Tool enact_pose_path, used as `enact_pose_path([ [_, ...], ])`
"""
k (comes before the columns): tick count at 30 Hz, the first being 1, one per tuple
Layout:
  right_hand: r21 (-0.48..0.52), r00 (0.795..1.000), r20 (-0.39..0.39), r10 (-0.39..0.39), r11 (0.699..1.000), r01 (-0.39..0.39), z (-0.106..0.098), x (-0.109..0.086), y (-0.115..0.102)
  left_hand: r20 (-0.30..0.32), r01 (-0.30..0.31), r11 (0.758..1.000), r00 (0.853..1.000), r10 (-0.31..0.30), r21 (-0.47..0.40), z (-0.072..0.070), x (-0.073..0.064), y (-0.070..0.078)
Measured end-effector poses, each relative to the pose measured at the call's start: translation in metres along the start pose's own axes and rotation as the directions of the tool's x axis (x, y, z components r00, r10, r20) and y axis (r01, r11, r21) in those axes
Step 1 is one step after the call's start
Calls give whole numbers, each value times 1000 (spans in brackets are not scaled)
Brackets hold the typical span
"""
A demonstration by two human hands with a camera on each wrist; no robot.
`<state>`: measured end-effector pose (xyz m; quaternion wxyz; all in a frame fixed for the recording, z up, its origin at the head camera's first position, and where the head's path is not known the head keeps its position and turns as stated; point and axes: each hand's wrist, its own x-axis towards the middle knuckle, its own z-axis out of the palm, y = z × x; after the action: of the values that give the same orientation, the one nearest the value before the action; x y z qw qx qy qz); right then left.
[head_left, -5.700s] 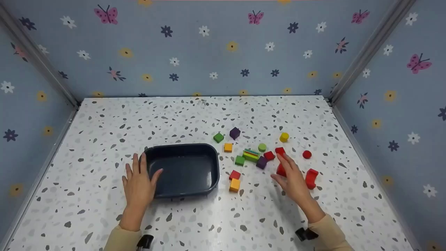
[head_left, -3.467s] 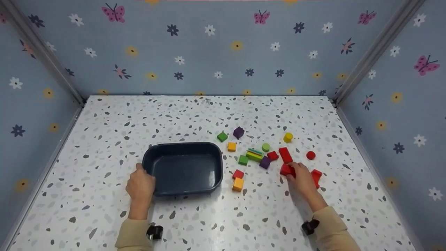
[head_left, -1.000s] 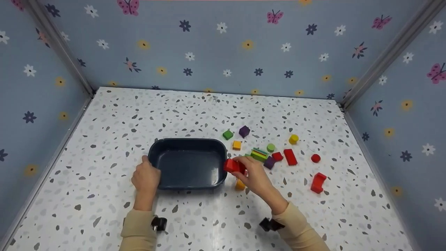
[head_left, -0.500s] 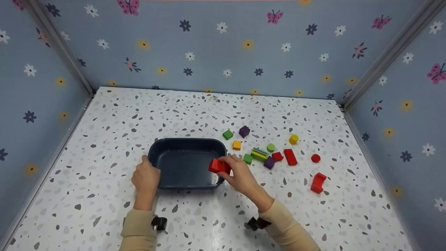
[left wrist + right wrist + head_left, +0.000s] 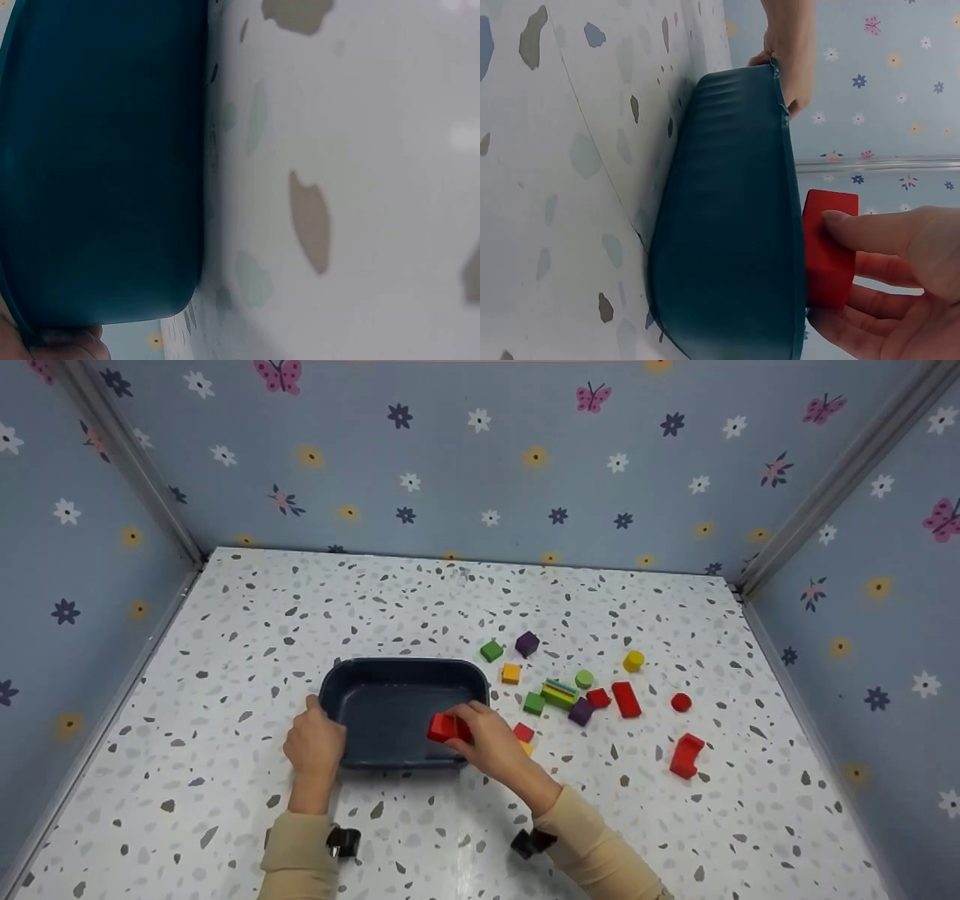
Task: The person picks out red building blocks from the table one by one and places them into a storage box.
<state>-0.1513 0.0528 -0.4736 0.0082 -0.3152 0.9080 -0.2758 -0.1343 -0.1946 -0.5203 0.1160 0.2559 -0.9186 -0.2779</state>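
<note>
A dark blue tub (image 5: 405, 661) stands on the speckled tabletop. My left hand (image 5: 315, 741) grips its left end, fingers curled at the rim; in the left wrist view, the fingers (image 5: 71, 343) show below the tub's wall (image 5: 105, 165). Over the right part of the tub, my right hand (image 5: 491, 741) holds a red block (image 5: 441, 727) between thumb and fingers. In the right wrist view, this block (image 5: 829, 247) appears just beyond the tub's near rim, pinched by the right hand (image 5: 900, 277), and its lower part is hidden by the wall.
Right of the tub lie scattered blocks: purple cubes (image 5: 527, 643), green cubes (image 5: 491, 651), an orange cube (image 5: 511, 673), a striped green block (image 5: 560, 694), a yellow cylinder (image 5: 634, 661), a red bar (image 5: 626, 700), a red round piece (image 5: 681, 702) and a red arch (image 5: 686, 756). Patterned walls enclose the table.
My left hand has gone from open beside the tub to gripping its rim. My right hand has picked up the red block at the right and carried it left over the tub.
</note>
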Motion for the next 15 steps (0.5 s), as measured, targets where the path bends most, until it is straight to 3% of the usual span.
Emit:
enact_pose_path([
  [6,-70,998,55,1,998,3,8,8,-3,-23,-17,1000,1000,17,-8,0,0,0],
  [15,-131,990,137,24,991,-6,19,22,-6,-5,-2,1000,1000,2,-6,0,0,0],
])
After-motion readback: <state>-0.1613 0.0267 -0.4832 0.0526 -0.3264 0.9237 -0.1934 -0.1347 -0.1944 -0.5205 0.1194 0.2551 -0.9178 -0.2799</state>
